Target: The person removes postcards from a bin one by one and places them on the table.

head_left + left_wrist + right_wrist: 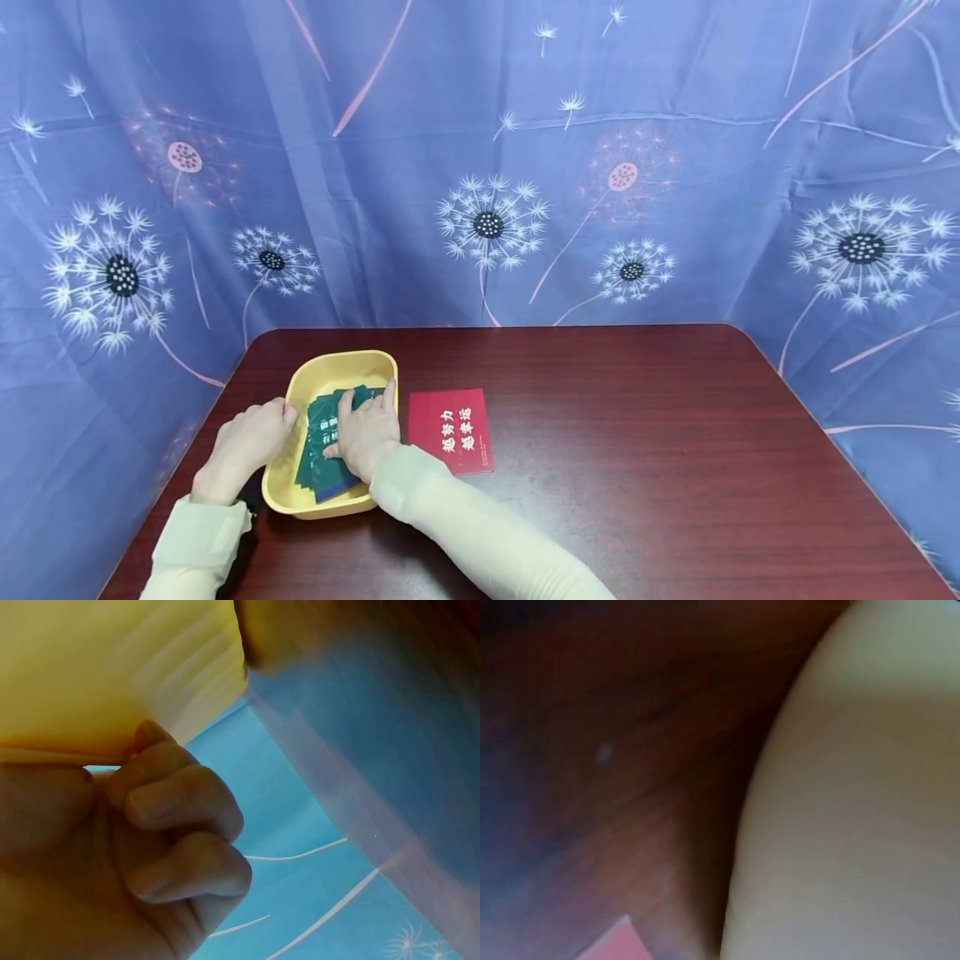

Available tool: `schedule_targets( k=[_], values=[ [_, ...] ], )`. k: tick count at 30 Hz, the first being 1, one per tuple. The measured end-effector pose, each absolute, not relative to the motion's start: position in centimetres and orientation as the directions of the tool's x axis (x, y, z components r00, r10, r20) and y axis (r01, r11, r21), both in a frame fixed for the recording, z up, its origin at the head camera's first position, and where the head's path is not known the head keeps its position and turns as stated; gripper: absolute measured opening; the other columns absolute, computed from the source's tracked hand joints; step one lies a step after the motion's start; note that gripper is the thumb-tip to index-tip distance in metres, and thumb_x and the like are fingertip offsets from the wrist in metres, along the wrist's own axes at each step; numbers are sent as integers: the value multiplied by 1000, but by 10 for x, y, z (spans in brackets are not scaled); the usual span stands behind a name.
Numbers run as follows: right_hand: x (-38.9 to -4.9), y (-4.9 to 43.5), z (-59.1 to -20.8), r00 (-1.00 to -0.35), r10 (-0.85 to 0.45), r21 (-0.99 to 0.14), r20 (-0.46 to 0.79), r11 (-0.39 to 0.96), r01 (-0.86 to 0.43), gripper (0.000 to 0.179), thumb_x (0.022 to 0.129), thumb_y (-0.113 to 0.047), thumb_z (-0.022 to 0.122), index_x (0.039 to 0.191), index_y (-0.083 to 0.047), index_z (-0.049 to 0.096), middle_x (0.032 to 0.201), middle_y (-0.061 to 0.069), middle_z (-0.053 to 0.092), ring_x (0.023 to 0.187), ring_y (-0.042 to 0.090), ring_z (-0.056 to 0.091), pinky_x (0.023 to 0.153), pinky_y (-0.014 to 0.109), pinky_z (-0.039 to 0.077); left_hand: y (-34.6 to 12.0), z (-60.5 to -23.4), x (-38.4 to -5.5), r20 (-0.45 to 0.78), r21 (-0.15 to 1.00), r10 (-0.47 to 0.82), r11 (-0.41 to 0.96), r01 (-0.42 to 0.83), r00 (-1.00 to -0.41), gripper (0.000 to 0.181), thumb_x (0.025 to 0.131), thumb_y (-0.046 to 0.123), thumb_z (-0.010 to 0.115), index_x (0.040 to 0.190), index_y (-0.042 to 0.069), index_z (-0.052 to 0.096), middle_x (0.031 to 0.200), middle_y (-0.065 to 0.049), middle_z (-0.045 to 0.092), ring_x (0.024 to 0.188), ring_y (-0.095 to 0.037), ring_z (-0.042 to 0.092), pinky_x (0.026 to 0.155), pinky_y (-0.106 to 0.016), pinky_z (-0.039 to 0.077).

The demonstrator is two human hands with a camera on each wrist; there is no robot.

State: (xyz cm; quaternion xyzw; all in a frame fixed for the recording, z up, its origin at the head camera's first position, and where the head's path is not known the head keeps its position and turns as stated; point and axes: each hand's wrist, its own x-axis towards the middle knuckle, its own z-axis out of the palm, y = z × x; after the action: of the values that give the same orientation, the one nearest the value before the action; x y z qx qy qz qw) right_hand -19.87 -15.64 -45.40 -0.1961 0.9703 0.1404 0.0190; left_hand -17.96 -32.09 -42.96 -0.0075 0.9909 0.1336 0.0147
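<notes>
A yellow plastic basin stands on the left of the table, holding a loose pile of dark green cards with white lettering. A blue edge shows beneath the pile. My left hand grips the basin's left rim; in the left wrist view its thumb and curled fingers pinch the yellow wall. Inside the basin, my right hand rests on the cards with fingers spread, one fingertip near the right rim. Just right of the basin lies a red card with white characters.
The dark red wooden table extends to the right. Behind and beside it hangs a blue curtain with dandelion prints. The right wrist view is blurred, with a pale curved surface filling its right half.
</notes>
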Motion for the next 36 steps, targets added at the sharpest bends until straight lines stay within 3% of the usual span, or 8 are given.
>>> schedule_targets(
  k=[7,11,15,19,22,26,30,36],
  values=[
    [-200,-150,-448,-925,-379,34,17,925,-379,112,66,-80,60,151,-13,31,116,1,67,119,20,55,113,47,14,-320,-429,-180,-28,264,-8,964,-15,-1000,40,103,27,32,87,1,58,87,-30,61,70,-45,60,56,-56,43],
    [-202,-144,-441,-925,-377,-84,39,921,-379,92,67,-71,71,133,-11,48,95,0,71,102,15,62,113,47,16,-320,-430,-181,-16,266,-3,964,-7,-1000,39,103,27,33,85,2,57,86,-30,61,71,-46,60,56,-57,43],
    [-203,-142,-435,-929,-368,-186,40,911,-368,66,73,-61,76,112,-13,53,70,-3,65,80,10,66,114,46,15,-320,-430,-181,-10,270,-5,963,-8,-1000,38,103,26,33,85,2,57,86,-30,61,70,-46,59,56,-57,43],
    [-201,-141,-434,-928,-369,-260,56,892,-370,51,81,-52,74,109,-13,55,65,-4,61,68,11,66,114,43,16,-321,-430,-180,4,267,-6,964,-4,-1000,38,102,26,33,86,2,58,85,-30,61,69,-46,60,55,-57,42],
    [-199,-140,-435,-911,-401,-279,99,867,-412,39,87,-47,69,106,-13,60,68,-4,61,69,12,65,112,44,20,-321,-431,-179,9,265,-5,964,-3,-1000,38,102,25,33,86,2,57,84,-29,61,67,-44,59,54,-56,42],
    [-196,-138,-437,-887,-435,-290,155,838,-462,24,93,-41,62,87,-17,65,65,-6,57,73,11,63,110,46,22,-322,-432,-180,15,268,-1,964,3,-1000,37,103,25,33,86,2,57,83,-29,61,66,-44,59,54,-57,42],
    [-195,-138,-438,-880,-431,-309,200,824,-474,29,98,-35,54,75,-20,61,63,-6,56,78,12,63,109,47,23,-322,-432,-181,17,269,0,963,4,-1000,39,103,28,34,87,1,58,84,-29,61,67,-45,60,54,-57,42],
    [-194,-138,-440,-869,-423,-338,258,803,-491,32,101,-30,46,77,-19,65,71,-6,62,85,12,62,109,48,25,-324,-432,-180,6,266,-3,964,-2,-1000,39,103,28,33,88,1,58,84,-30,61,67,-44,59,54,-56,42]
  ],
)
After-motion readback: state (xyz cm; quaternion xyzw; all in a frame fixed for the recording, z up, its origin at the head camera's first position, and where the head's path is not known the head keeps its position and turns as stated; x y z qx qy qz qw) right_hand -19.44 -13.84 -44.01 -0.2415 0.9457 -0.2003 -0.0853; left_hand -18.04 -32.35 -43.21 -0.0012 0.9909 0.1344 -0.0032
